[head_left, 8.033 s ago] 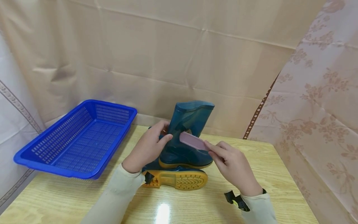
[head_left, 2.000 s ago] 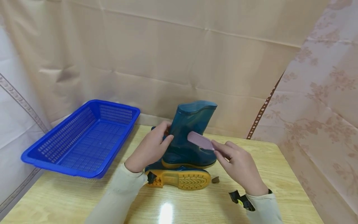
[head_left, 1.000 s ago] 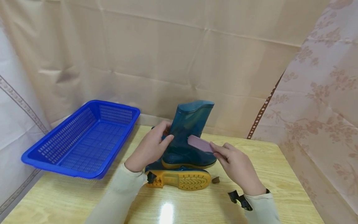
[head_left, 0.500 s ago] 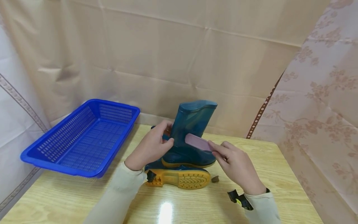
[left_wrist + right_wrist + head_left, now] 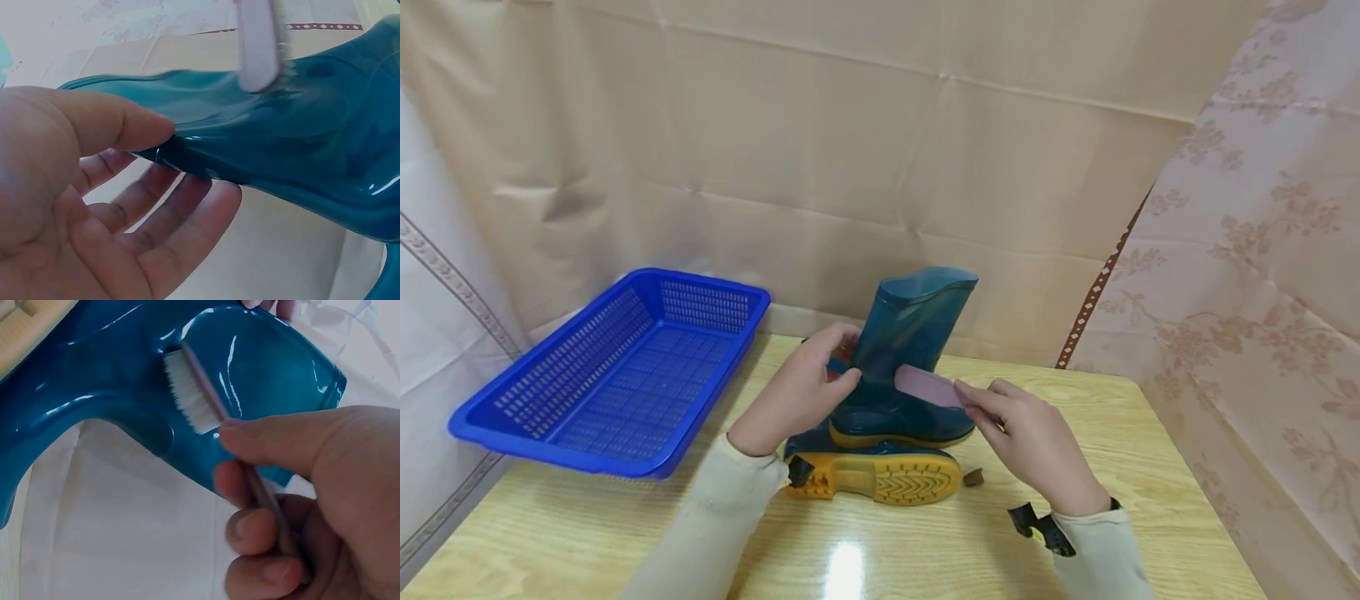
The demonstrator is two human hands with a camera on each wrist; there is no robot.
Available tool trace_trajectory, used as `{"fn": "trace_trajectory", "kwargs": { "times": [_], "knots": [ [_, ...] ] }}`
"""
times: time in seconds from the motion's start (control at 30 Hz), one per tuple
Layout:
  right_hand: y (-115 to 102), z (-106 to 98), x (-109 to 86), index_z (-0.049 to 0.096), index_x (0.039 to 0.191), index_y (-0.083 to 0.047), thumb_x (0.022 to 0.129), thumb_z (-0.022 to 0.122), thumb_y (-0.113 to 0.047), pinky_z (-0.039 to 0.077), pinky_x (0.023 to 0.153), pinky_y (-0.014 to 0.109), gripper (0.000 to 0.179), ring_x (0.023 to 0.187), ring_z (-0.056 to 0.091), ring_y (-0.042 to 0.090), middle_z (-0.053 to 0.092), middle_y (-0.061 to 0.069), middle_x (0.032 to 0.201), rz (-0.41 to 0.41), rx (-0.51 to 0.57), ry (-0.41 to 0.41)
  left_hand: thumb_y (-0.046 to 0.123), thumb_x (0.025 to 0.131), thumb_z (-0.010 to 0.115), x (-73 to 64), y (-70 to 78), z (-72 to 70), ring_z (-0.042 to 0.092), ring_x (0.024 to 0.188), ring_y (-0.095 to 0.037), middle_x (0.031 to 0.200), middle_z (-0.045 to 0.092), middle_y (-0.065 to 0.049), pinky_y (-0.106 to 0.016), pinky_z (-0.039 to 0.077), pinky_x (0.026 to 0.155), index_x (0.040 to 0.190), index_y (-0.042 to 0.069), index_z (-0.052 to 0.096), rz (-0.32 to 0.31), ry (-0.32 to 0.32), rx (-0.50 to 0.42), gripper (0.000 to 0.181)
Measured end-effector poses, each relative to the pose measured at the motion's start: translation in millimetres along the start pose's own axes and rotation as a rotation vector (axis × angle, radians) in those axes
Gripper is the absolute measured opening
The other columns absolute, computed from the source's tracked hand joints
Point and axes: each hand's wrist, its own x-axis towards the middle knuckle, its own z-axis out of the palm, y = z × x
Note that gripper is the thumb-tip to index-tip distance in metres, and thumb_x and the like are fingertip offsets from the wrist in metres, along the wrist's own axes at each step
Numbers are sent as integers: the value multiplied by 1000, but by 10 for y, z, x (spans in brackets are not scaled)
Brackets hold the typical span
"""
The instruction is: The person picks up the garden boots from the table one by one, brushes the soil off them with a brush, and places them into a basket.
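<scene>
A teal rubber boot (image 5: 917, 333) with a yellow sole stands upright on the table. My left hand (image 5: 801, 387) grips the back edge of its shaft, thumb on the near side and fingers behind, as the left wrist view confirms. Between thumb and fingers my right hand (image 5: 1030, 433) holds the handle of a brush (image 5: 928, 386) with a pinkish-purple back. In the right wrist view the white bristles (image 5: 190, 394) face the boot, right at the lower shaft above the ankle. A second boot (image 5: 917, 479) lies on its side in front, its yellow treaded sole towards me.
A small brown piece (image 5: 973, 477) lies by the toe of the fallen boot. To the left stands a blue perforated plastic basket (image 5: 557, 457). Behind the wood-grain table (image 5: 1150, 500) hangs a beige curtain (image 5: 820, 167), with a floral cloth (image 5: 1262, 333) at the right.
Eight seconds ago a brown patch showed on the shaft beside the brush; now a brown piece lies on the table. The brush has shifted up and down the shaft; the left hand keeps its grip.
</scene>
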Motion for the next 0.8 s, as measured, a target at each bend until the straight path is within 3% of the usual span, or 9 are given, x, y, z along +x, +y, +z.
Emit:
{"fn": "trace_trajectory", "kwargs": {
  "times": [0.2, 0.3, 0.4, 0.53, 0.8],
  "knots": [
    [-9, 17, 23, 71, 134, -18, 92, 78, -9, 34, 51, 20, 44, 61, 39, 2, 57, -9, 83, -144, 35, 175, 14, 102, 65, 5, 1, -23, 61, 118, -23, 130, 62, -5, -45, 56, 96, 141, 16, 49, -9, -26, -6, 42],
    [-15, 30, 36, 71, 135, -18, 89, 80, -5, 36, 52, 19, 48, 63, 40, 2, 59, -8, 85, -199, 58, 190, 14, 102, 65, 4, 8, -25, 61, 116, -22, 127, 62, -4, -45, 57, 94, 140, 16, 47, -21, -36, -8, 42],
    [-28, 40, 41, 70, 136, -18, 90, 79, -4, 38, 53, 18, 49, 64, 42, 2, 60, -8, 88, -221, 70, 155, 13, 102, 66, 1, 17, -19, 61, 115, -22, 125, 62, -3, -44, 57, 94, 140, 16, 47, -27, -39, -7, 43],
    [-34, 42, 32, 71, 135, -18, 92, 78, -6, 38, 53, 19, 45, 64, 42, 3, 60, -8, 89, -191, 44, 96, 14, 102, 65, -5, 28, -8, 61, 117, -23, 128, 62, -4, -45, 56, 95, 143, 15, 48, -31, -30, 26, 44],
    [1, -3, 9, 72, 134, -18, 94, 76, -9, 37, 52, 21, 41, 59, 40, 4, 59, -7, 84, -46, -45, 9, 13, 103, 65, 1, 3, 7, 62, 117, -24, 129, 63, -5, -46, 56, 96, 144, 14, 48, -18, -10, 51, 45]
  ]
}}
